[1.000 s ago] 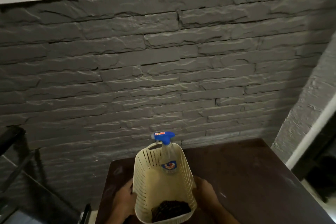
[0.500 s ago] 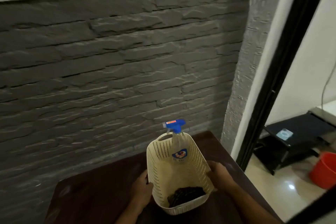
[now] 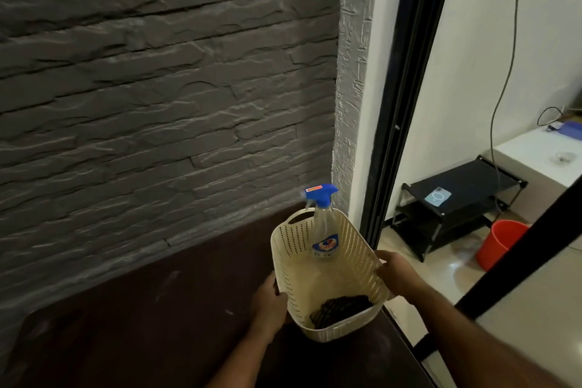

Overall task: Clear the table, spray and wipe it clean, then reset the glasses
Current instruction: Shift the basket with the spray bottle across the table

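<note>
"Where had the basket got to when you looked?"

"At the right-hand end of the dark worktop (image 3: 163,318), near the edge by the doorway. It was a cream perforated basket (image 3: 302,246), and both hands were on it — the left hand (image 3: 271,299) gripping the near left wall, the right hand (image 3: 392,271) curled over the right rim. They were clamped on the basket, not resting."

"And what was inside?"

"A clear spray bottle (image 3: 324,236) with a blue trigger head stood upright against the far wall, and a dark cloth (image 3: 341,309) lay bunched at the near end. I saw no glasses anywhere on the stretch of worktop in sight."

"So which step was it?"

"I'd judge it sat between clearing and spraying — the surface looked bare, and the cleaning kit was still packed. Whether the basket was resting on the wood or held just above it, I couldn't tell."

"Next?"

"Likely setting the basket down squarely, away from that edge, then freeing one hand for the bottle. Beyond the doorway stood a black rack (image 3: 456,205) and a red bucket (image 3: 500,246)."
</note>
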